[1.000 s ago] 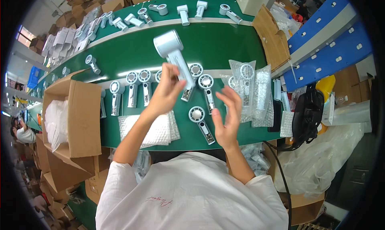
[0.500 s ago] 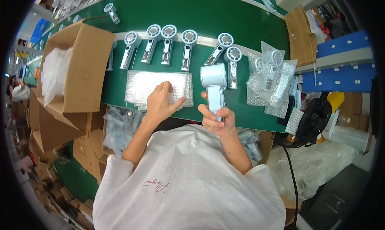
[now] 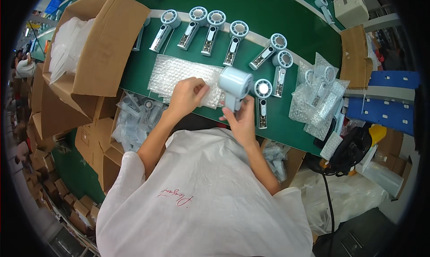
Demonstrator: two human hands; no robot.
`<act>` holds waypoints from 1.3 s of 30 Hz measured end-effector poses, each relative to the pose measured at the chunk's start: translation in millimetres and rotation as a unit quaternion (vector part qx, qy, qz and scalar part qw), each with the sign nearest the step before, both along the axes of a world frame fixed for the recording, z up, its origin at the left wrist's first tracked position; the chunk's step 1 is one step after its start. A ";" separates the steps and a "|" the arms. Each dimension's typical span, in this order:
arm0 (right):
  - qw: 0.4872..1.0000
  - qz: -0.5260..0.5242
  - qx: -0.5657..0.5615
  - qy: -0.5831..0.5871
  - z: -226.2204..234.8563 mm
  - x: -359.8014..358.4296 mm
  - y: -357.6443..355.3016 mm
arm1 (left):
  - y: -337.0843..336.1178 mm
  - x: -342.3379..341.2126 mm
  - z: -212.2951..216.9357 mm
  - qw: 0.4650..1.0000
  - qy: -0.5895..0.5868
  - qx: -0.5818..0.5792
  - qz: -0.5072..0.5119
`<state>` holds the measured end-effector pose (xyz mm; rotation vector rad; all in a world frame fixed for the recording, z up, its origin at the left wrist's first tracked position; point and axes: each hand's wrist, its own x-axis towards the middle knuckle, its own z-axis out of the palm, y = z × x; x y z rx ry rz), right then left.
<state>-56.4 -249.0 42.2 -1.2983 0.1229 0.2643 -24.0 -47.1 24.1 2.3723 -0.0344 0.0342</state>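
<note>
My right hand point(image 3: 241, 118) is closed around the handle of a pale blue handheld fan point(image 3: 235, 83), lifted above the table's near edge with its round head up and tilted. Just left of it, my left hand point(image 3: 187, 95) rests over a stack of clear bubble wrap pouches point(image 3: 179, 73). Its fingers are curled with thumb and index close together; whether they pinch a pouch is not clear. Another fan point(image 3: 263, 105) lies just right of my right hand. Several more fans point(image 3: 232, 42) lie in a row behind the pouches, grilles up.
An open cardboard box point(image 3: 107, 46) with white bags stands at the left. Wrapped fans point(image 3: 319, 93) are piled on the green table point(image 3: 299, 131) at the right, near a black bag point(image 3: 342, 151). Boxes of wrapped items point(image 3: 136, 122) sit below the near edge.
The view has shifted. The held fan has moved leftward toward the pouches and tilted, uncovering the fan lying behind it. My left fingers have drawn in from a spread position.
</note>
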 end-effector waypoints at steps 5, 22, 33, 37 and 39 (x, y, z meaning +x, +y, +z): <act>0.912 0.076 -0.275 -0.295 -39.6 6.5 2.6 | 23.6 6.7 -30.2 0.960 0.021 -0.278 0.041; 0.927 0.128 -0.321 -0.142 78.6 25.5 -24.9 | -27.0 5.8 109.9 0.966 -0.219 -0.024 -0.137; 0.941 0.046 0.336 0.014 118.3 12.0 -77.9 | -105.3 43.9 162.3 0.926 -0.234 -0.202 -0.218; 0.983 -0.021 0.156 -0.089 78.9 -10.7 -133.1 | -109.3 80.7 194.3 0.897 -0.233 -0.294 -0.232; 0.944 -0.213 -0.245 -0.054 40.7 -18.7 -146.6 | -115.8 86.0 210.7 0.866 -0.258 -0.363 -0.225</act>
